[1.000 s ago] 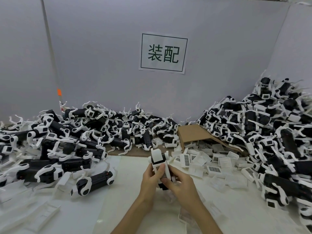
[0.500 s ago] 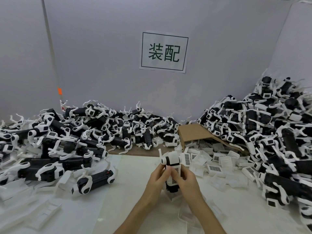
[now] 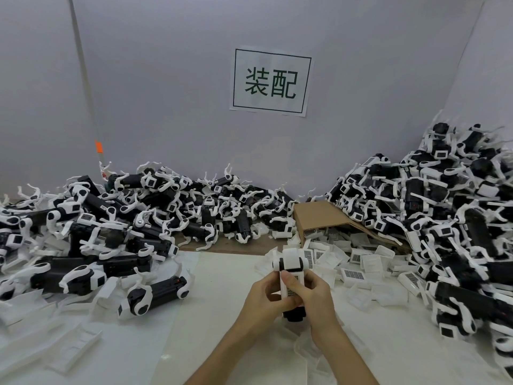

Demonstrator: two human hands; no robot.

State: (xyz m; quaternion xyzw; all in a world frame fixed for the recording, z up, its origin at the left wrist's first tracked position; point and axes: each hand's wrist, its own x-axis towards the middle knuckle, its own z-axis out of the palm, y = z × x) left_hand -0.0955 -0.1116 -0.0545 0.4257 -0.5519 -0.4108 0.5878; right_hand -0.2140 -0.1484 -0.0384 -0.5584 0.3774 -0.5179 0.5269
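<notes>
A black-and-white toy robot dog stands upright on end above the white table, its white head block at the top and its black end at the bottom. My left hand grips its left side with curled fingers. My right hand grips its right side, and the thumb presses a white barcode-labelled panel against its front. Both hands are at the table's near middle.
Heaps of the same black-and-white robot dogs lie at the left, along the back and high at the right. A tipped cardboard box spills white labelled panels. White plastic trays lie at the near left.
The toy has been turned in my hands and now stands straighter with its white head block facing me. My right thumb has moved onto the labelled panel.
</notes>
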